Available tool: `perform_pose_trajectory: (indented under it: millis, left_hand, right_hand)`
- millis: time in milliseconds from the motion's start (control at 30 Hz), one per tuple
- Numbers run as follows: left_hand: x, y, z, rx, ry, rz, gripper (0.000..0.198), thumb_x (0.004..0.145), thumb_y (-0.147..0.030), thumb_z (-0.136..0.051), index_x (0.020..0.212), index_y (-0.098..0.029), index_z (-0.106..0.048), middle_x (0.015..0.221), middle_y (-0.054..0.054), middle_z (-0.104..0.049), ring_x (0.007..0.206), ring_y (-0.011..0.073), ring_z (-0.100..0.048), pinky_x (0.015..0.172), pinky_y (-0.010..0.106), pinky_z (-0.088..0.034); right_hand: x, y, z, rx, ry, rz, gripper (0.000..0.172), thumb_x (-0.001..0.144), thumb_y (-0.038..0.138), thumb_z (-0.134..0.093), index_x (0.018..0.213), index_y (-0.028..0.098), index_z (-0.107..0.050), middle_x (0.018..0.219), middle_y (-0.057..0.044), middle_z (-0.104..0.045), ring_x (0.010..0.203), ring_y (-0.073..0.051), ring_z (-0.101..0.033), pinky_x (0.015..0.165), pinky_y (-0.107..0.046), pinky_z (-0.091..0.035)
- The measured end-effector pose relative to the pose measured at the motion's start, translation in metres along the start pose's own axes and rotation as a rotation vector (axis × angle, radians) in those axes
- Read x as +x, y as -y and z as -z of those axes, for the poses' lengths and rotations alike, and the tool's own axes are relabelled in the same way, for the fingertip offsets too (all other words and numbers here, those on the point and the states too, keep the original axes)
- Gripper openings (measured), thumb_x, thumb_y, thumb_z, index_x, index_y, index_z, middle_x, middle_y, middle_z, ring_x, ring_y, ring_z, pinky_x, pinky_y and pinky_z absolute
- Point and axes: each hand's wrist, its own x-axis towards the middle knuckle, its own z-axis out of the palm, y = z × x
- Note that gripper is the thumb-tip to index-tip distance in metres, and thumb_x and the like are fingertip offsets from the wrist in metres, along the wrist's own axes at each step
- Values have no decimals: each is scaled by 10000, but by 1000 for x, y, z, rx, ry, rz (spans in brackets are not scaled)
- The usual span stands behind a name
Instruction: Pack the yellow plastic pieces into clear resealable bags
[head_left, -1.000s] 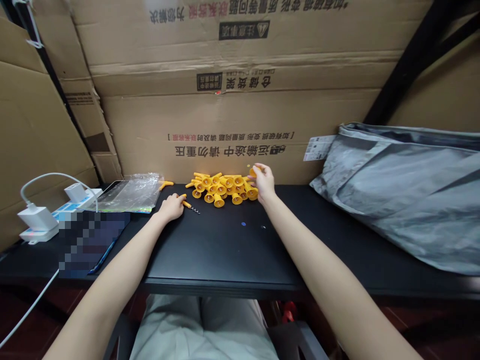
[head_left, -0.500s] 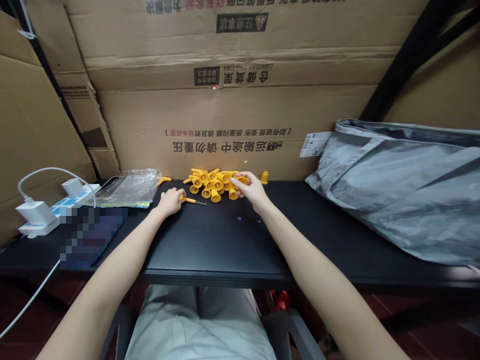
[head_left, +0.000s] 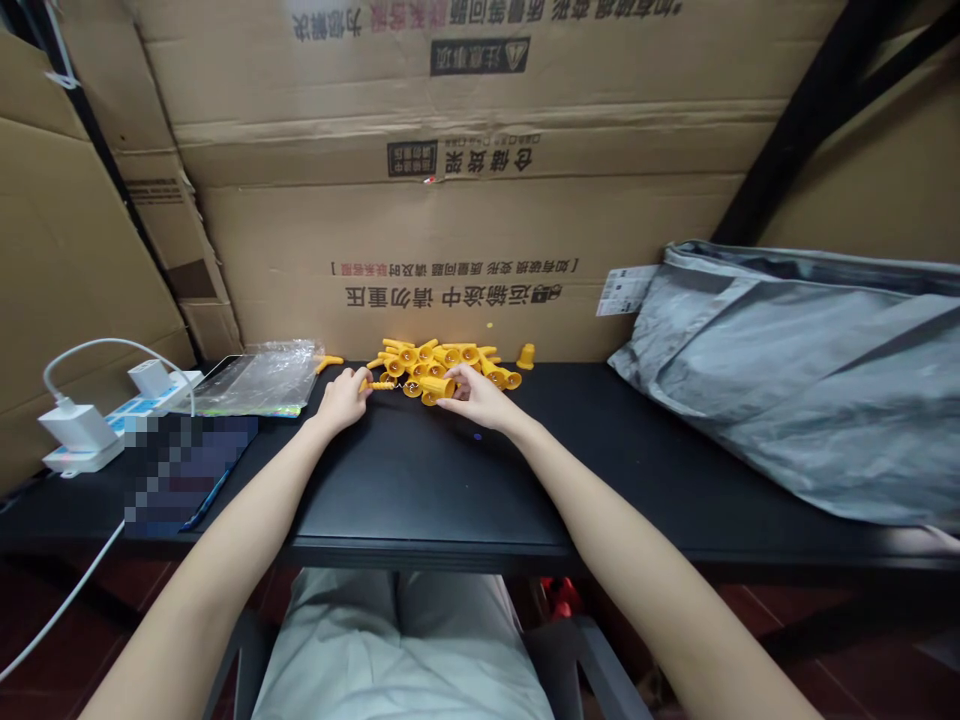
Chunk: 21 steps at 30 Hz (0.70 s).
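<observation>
My left hand [head_left: 345, 400] is closed on a corkscrew [head_left: 380, 385] with a yellow handle, its thin metal spiral pointing right. My right hand [head_left: 480, 400] grips a yellow bell-shaped plastic piece [head_left: 435, 386] between thumb and fingers. The spiral's tip lies close to the left end of that piece; whether it has entered cannot be made out. Behind both hands is a pile of similar yellow bell-shaped pieces [head_left: 407, 355], several with something shiny inside.
One yellow piece [head_left: 526, 356] stands apart at right, and a yellow branched piece [head_left: 328, 362] lies left of the pile. Further left are a plastic bag [head_left: 259, 375] and a white power strip [head_left: 112, 425]. A grey bag [head_left: 780, 390] stands at right, with cardboard [head_left: 450, 225] behind.
My right hand has drawn a yellow bell-shaped piece from the pile's right side, moving left and nearer the corkscrew. The corkscrew has risen slightly in my left hand.
</observation>
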Motion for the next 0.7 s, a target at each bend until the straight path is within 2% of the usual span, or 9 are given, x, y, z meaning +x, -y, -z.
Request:
perform_pose_trajectory:
  millis: [167, 700]
  left_hand:
    - [0, 1, -1, -9, -11, -7, 195, 879, -251, -472, 1065, -239, -529, 986, 63, -541, 923, 225, -570, 801, 350, -426]
    - [2, 6, -5, -40, -5, 4, 194, 871, -252, -472, 1054, -242, -533, 961, 53, -526, 825, 203, -575, 779, 338, -438]
  right_hand:
    - [-1, 0, 0, -19, 39, 38, 364, 694, 345, -660, 965, 190, -473, 783, 18, -523, 638, -126, -498, 627, -284, -429]
    - [1, -4, -3, 124, 51, 23, 345, 725, 298, -633, 992, 209, -434, 974, -40, -591, 699, -144, -606, 725, -357, -508]
